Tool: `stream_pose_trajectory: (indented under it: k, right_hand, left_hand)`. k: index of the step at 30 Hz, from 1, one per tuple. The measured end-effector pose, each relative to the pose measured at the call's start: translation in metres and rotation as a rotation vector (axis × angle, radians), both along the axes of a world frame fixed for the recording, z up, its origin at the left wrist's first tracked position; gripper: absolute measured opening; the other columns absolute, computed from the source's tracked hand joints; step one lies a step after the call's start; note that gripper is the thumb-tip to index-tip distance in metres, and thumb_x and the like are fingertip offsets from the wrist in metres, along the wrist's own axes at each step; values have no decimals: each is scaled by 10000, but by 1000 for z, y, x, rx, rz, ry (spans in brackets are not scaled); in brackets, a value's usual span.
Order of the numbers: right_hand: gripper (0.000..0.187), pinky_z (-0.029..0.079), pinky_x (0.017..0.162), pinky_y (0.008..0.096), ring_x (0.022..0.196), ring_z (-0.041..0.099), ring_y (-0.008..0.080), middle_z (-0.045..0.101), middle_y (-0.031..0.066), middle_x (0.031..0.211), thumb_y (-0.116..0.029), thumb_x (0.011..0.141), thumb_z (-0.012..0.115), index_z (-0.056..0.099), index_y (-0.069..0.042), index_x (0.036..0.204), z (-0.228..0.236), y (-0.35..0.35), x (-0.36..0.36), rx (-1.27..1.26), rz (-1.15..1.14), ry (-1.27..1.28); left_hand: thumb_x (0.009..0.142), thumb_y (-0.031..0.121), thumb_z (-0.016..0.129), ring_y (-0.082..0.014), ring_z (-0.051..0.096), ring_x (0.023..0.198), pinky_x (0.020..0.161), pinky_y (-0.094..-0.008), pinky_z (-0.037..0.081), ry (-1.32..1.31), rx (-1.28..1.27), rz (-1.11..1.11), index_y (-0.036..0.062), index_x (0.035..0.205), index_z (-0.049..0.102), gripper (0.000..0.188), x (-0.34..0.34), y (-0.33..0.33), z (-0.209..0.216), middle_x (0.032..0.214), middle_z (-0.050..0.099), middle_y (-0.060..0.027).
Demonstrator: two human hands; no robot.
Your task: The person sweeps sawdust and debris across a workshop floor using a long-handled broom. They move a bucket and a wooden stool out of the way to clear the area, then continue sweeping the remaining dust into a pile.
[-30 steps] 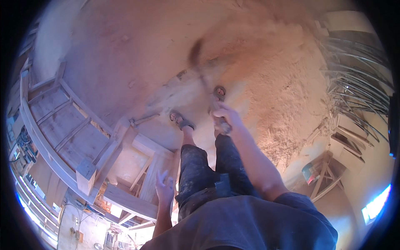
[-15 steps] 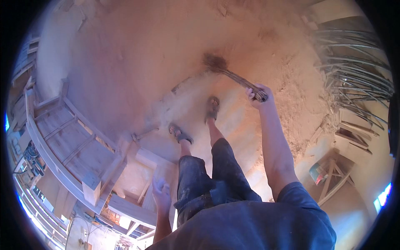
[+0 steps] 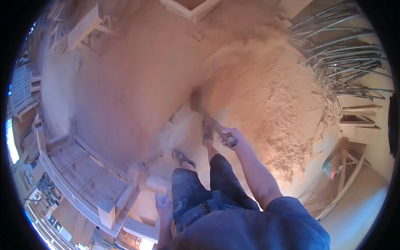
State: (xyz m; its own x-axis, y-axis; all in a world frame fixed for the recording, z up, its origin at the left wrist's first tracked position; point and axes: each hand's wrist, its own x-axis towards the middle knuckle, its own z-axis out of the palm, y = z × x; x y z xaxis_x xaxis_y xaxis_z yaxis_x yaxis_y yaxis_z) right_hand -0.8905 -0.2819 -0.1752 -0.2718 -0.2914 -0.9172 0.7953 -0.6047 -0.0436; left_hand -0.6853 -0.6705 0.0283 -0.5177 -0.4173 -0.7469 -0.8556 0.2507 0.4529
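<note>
My right hand point(image 3: 231, 138) is wrapped round the butt of a short broom point(image 3: 211, 119), which looks like a bundle of thin sticks. From the hand the broom slants away to the far left. Its dark, blurred bristle end point(image 3: 196, 99) is at the dusty floor, just beyond my right foot. Low at my left side hangs my left hand point(image 3: 163, 203), its fingers loosely apart and nothing in them. A pale wooden block point(image 3: 158, 184) is nearest to it. A heap of sawdust point(image 3: 287, 121) spreads over the floor to the right of the broom.
A wooden bed-like frame point(image 3: 83, 168) stands at the left. Thin rods or branches point(image 3: 346, 54) lie piled at the far right, with scrap wood point(image 3: 323, 121) beside them. A box-like wooden frame point(image 3: 193, 10) is at the far edge. Airborne dust hazes the floor.
My right hand and the broom have swung left and nearer to my body. The view has shifted, bringing the far wooden frame and a bench-like piece into sight. My left hand still hangs.
</note>
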Motion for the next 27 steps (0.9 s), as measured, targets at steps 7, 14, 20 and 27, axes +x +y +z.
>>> stream_pose_trajectory:
  k: [7,14,20,27]
  right_hand:
    - [282,543,455,356,528,612,233,603,122,723,-44,787,655,593,7,1058,33,78,-27,546,7,67]
    - [424,552,463,328,530,604,178,616,71,734,35,705,673,662,32,1130,86,104,-93,946,82,194]
    - [285,552,630,410,686,705,309,687,173,748,-114,717,668,690,-34,990,98,145,-178,1313,856,205]
    - [285,569,805,469,964,709,371,722,215,987,-148,789,606,673,-40,1044,32,168,-312,1525,1186,73]
  left_hand:
    - [896,36,561,-300,616,1146,969,-354,492,-32,9,16,-92,1535,186,752,-28,-11,2,1284,589,-284]
    - [872,6,559,-269,625,1116,907,-329,521,-4,86,-68,-79,1541,187,770,-73,-29,-40,1280,595,-268]
    - [884,12,546,-288,644,1104,942,-340,509,69,41,-70,-78,1534,217,734,-200,-22,-50,1272,610,-273]
    - [878,-10,540,-279,639,1130,947,-319,501,92,-8,-88,-79,1529,241,720,-294,-68,-63,1290,603,-281]
